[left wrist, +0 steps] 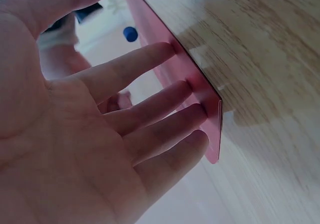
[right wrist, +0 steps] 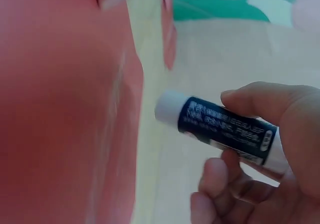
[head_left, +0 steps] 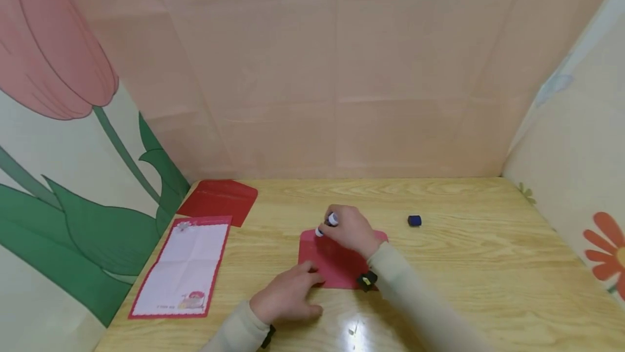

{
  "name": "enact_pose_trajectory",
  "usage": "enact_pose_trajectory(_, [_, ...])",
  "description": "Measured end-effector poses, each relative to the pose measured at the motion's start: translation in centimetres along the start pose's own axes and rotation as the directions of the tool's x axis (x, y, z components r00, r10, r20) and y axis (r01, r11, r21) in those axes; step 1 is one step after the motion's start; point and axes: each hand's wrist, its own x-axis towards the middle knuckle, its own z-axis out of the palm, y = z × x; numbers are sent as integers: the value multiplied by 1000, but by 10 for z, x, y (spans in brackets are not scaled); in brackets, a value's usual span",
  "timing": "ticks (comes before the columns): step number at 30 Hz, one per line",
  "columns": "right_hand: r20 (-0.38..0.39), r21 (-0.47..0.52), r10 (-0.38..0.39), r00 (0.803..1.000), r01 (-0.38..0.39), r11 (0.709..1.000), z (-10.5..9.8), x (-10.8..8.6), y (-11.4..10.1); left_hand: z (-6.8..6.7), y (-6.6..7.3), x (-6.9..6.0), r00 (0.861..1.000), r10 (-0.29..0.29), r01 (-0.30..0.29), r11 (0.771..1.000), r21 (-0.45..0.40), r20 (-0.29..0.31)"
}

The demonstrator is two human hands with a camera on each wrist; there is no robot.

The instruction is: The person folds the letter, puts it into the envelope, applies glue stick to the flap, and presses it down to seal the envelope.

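A red envelope (head_left: pixel 337 268) lies on the wooden table in front of the person, its top flap edge facing away. The right hand (head_left: pixel 352 230) grips a glue stick (right wrist: pixel 225 129) with a dark blue label and white ends, held over the envelope's far left part. In the right wrist view the stick's white tip is near the envelope (right wrist: pixel 65 114); whether they touch I cannot tell. With its fingers fairly straight, the left hand (head_left: pixel 292 293) presses fingertips on the envelope's near left corner, seen closely in the left wrist view (left wrist: pixel 172 74).
A dark blue cap (head_left: pixel 414 221) stands on the table to the right. At the left lie a white sheet with a red border (head_left: pixel 180 268) and another red envelope (head_left: pixel 219 200) partly beyond it. A wall covering (head_left: pixel 337 70) rises at the table's back edge.
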Motion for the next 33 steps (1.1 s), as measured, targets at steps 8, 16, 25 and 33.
enact_pose_trajectory(8, [32, -77, -89, 996, 91, 993, 36, 21, -19, 1, 3, 0, 999, 12, -11, 1000, 21, -32])
enact_pose_trajectory(16, [36, -72, -10, 999, 13, 997, 30, 16, -8, 2, 6, 2, 1000, -23, 23, 1000, -21, 3])
enact_pose_trajectory(25, [-21, -111, 71, 997, -73, 991, 4, 5, 22, 2, 5, 1, 1000, -11, 12, 1000, 16, -24])
enact_pose_trajectory(33, [-29, -136, 120, 992, -123, 983, -21, -11, 40, 1, 6, 0, 1000, -26, 26, 999, 20, -14])
